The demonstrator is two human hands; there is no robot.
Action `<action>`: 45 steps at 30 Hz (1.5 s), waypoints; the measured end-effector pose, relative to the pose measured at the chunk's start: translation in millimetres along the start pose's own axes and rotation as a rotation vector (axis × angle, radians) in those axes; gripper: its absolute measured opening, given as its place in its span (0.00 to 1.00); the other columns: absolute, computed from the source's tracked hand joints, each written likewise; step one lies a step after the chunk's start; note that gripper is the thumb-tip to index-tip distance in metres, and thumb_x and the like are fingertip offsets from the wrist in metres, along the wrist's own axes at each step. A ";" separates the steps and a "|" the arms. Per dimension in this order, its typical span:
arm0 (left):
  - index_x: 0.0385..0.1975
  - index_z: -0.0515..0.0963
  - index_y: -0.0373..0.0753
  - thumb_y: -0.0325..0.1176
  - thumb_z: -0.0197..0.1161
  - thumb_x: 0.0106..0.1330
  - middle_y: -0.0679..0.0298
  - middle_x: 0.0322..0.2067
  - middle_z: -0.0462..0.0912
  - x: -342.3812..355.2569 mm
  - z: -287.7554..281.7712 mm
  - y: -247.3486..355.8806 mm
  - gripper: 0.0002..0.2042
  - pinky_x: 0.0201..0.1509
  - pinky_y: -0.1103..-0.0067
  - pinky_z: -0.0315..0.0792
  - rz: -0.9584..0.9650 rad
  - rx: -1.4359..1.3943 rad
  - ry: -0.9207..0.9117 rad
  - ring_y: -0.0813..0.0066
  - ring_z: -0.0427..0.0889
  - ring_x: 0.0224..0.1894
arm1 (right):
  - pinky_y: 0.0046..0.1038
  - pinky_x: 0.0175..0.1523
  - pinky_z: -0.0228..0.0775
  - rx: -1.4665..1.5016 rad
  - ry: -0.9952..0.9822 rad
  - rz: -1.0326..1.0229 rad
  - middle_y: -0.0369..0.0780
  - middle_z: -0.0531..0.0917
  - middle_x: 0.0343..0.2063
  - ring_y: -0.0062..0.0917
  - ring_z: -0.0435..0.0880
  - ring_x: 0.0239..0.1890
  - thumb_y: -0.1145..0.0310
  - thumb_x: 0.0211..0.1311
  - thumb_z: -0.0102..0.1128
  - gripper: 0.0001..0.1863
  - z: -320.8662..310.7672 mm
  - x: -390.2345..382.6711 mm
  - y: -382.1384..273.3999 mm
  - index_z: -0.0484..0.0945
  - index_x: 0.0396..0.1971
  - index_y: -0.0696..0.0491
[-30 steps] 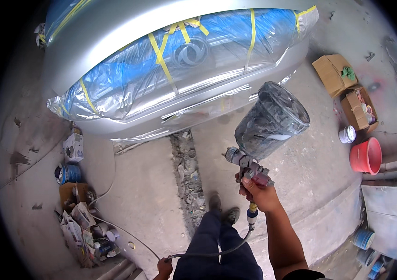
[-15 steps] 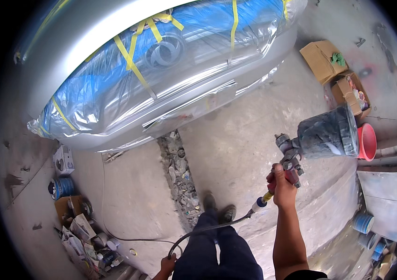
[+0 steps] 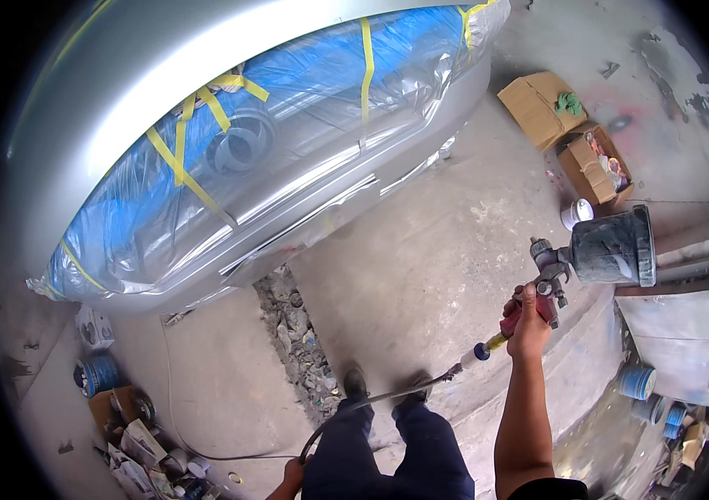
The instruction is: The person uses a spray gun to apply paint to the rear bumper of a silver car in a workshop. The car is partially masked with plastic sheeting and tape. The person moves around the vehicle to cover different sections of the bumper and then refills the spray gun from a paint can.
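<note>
My right hand point(image 3: 528, 332) is closed round the red grip of a paint spray gun point(image 3: 548, 279), held out to the right with its nozzle toward the far side. A dark, paint-stained cup point(image 3: 609, 248) is fixed to the gun and lies tilted on its side. From the handle's lower end an air hose point(image 3: 375, 398) runs across my legs to my left hand point(image 3: 294, 475), which grips it low by my left leg. Ahead stands a silver car point(image 3: 154, 75), its end partly masked with clear and blue plastic film point(image 3: 313, 92) and yellow tape point(image 3: 367, 71).
Cardboard boxes point(image 3: 538, 108) sit at the far right, with a small white tub point(image 3: 577, 214) near them. A rubble-filled trench point(image 3: 294, 337) crosses the floor by my feet. Boxes and clutter point(image 3: 142, 442) line the left. At right are a light panel point(image 3: 688, 342) and blue tins point(image 3: 638, 382).
The spray gun and my right hand have shifted right and slightly lower. The car sits further left and lower in view. A red container behind the cup no longer shows; the white tub does.
</note>
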State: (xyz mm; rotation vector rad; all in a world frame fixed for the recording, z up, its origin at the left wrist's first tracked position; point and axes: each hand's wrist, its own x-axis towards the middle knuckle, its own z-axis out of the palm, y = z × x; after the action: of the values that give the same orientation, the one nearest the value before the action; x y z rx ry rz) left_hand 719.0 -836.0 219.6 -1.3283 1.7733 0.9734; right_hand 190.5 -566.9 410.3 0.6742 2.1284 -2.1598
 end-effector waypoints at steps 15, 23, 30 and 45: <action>0.33 0.82 0.38 0.58 0.53 0.61 0.50 0.28 0.83 -70.8 80.1 161.9 0.26 0.42 0.65 0.73 -0.094 0.315 0.017 0.52 0.82 0.37 | 0.15 0.24 0.61 0.019 -0.814 0.308 0.32 0.78 0.18 0.11 0.71 0.18 0.64 0.60 0.62 0.09 -42.3 133.7 107.0 0.80 0.35 0.54; 0.38 0.80 0.35 0.52 0.56 0.62 0.48 0.32 0.83 -119.4 157.1 315.0 0.23 0.44 0.67 0.72 -0.188 0.144 -0.096 0.52 0.82 0.40 | 0.14 0.20 0.58 -0.013 -0.356 0.316 0.31 0.76 0.19 0.09 0.69 0.17 0.52 0.60 0.61 0.18 -94.0 295.4 117.6 0.79 0.42 0.51; 0.40 0.80 0.34 0.53 0.56 0.62 0.51 0.31 0.83 -129.4 181.7 315.3 0.24 0.43 0.70 0.72 -0.309 0.133 -0.044 0.59 0.82 0.38 | 0.16 0.21 0.60 0.024 -0.726 0.468 0.32 0.77 0.18 0.11 0.70 0.17 0.64 0.61 0.60 0.07 -69.4 272.6 113.9 0.78 0.31 0.52; 0.33 0.80 0.35 0.53 0.54 0.63 0.49 0.28 0.82 -121.2 200.3 382.0 0.23 0.41 0.67 0.71 -0.175 0.068 -0.015 0.53 0.82 0.36 | 0.17 0.20 0.58 0.032 -0.222 0.161 0.33 0.76 0.17 0.12 0.68 0.15 0.51 0.60 0.61 0.18 -98.7 383.6 56.9 0.75 0.27 0.51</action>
State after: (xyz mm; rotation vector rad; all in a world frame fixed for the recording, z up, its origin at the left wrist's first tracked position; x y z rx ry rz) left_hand 395.1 -534.6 290.1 -1.4032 1.6339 0.8184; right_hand -111.0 -371.0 234.8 0.5562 1.8665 -2.0803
